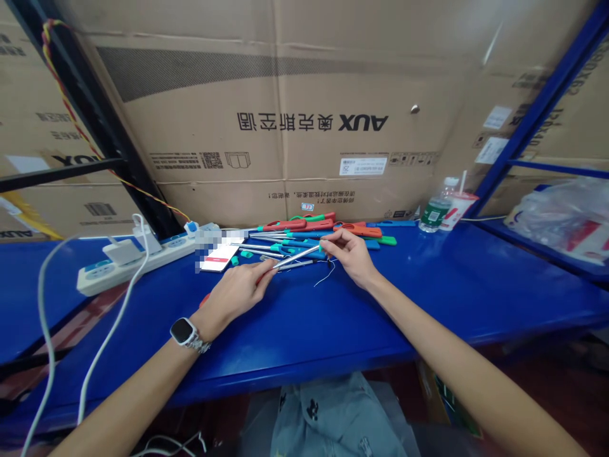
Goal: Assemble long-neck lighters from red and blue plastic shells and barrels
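Observation:
A slim silver metal tube [297, 257] slants between my two hands above the blue tabletop. My left hand [240, 285], wearing a watch [183, 331] at the wrist, has its fingers closed at the tube's lower left end. At the upper right end, my right hand [351, 255] pinches the tube between thumb and fingers. A thin wire [326, 277] dangles beneath the right fingers. Just behind lie several long-nosed lighters with red, orange, blue and green handles, among them a red lighter [290, 225]. Small green caps [246, 254] rest near the left hand. A red piece [204, 299] shows partly behind the left wrist.
A white power strip [143, 259] with plugs and cables runs along the left. A phone-like white card [219, 255] lies beside it. On the right stand a water bottle [434, 206] and a cup with a straw [459, 211]. Cardboard [304, 76] walls the back.

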### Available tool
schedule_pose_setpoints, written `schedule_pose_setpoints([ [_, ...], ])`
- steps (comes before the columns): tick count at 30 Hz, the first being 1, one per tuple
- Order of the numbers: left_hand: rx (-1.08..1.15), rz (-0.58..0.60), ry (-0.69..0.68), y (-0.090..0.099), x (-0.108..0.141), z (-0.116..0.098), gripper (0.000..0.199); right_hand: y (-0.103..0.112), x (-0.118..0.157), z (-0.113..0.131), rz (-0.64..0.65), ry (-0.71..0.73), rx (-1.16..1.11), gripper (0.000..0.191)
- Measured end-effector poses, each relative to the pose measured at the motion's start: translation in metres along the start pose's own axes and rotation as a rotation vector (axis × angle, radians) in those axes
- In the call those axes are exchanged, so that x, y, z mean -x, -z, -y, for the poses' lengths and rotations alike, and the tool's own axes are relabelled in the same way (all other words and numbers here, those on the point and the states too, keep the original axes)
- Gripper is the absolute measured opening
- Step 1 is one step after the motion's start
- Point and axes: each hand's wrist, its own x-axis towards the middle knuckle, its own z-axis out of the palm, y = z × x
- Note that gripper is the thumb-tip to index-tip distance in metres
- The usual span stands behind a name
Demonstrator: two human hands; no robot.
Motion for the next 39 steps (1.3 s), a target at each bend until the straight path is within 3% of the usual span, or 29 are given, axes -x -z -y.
schedule_pose_setpoints([
  [6, 0.001, -0.032, -0.045, -0.001, 0.000, 0.000, 0.034, 0.006, -0.003, 0.003, 0.068, -0.008, -0.055, 0.044],
  [15, -0.031, -0.100, -0.104, -0.004, 0.001, 0.006, 0.033, -0.002, 0.002, 0.002, 0.093, -0.108, -0.155, 0.048],
  [24, 0.003, -0.121, -0.146, -0.001, 0.000, 0.005, 0.034, 0.001, 0.002, 0.005, 0.137, -0.046, -0.169, 0.042],
  [30, -0.017, -0.128, -0.162, -0.006, -0.001, -0.004, 0.035, -0.016, 0.010, 0.005, 0.263, -0.149, -0.108, 0.037],
  [34, -0.023, -0.127, -0.140, -0.006, -0.004, -0.005, 0.037, -0.025, 0.011, 0.003, 0.184, -0.199, -0.208, 0.037],
  [39, -0.013, -0.041, -0.055, 0.000, -0.006, -0.011, 0.036, -0.030, 0.014, 0.001, 0.201, -0.168, -0.209, 0.038],
])
